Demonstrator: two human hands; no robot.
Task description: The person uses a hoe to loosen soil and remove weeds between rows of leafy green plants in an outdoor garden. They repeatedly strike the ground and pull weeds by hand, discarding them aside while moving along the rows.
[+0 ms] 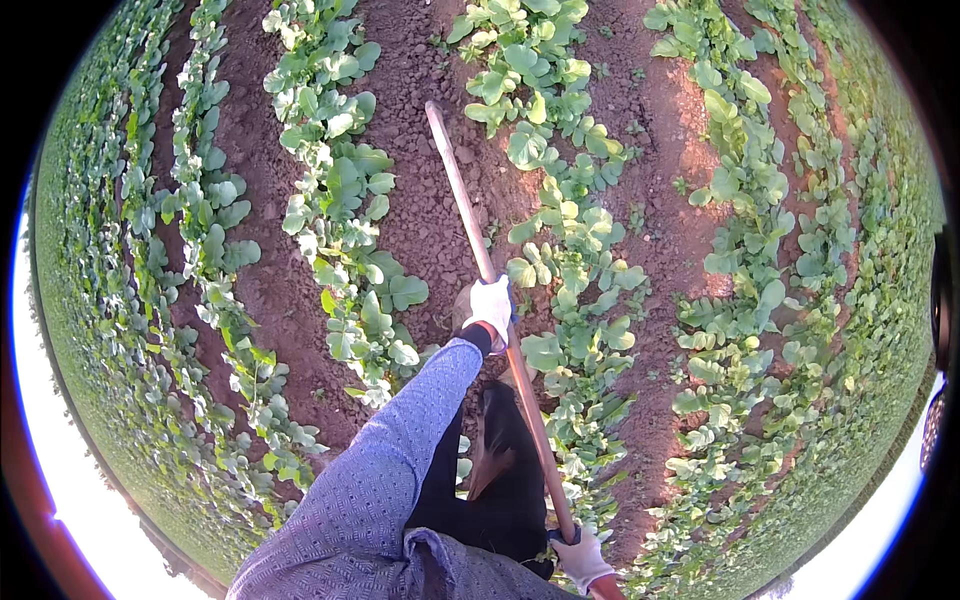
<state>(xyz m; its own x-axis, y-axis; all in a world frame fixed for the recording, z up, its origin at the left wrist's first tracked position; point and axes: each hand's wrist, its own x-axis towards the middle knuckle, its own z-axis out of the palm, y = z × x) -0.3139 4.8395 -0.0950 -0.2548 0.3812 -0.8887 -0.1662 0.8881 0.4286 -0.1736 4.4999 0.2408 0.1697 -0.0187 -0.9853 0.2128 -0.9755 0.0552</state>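
Note:
My left hand [489, 304], in a white work glove, is wrapped around the middle of a long wooden tool handle [459, 184]. Lower down, near the handle's rear end, my right hand [581, 559] grips it in a similar glove. The handle slants forward and slightly left, its far end over the loose brown soil [409, 82] between two crop rows. Whatever blade sits at that far end cannot be made out clearly. A patterned grey-blue sleeve [405, 435] covers my left arm.
Leafy green crop rows flank the furrow, one on the left [341, 180] and one close on the right [570, 217]. Small weeds [636, 217] dot the soil strip farther right. My dark-trousered legs [510, 465] are below the handle. More rows [739, 172] curve towards both sides.

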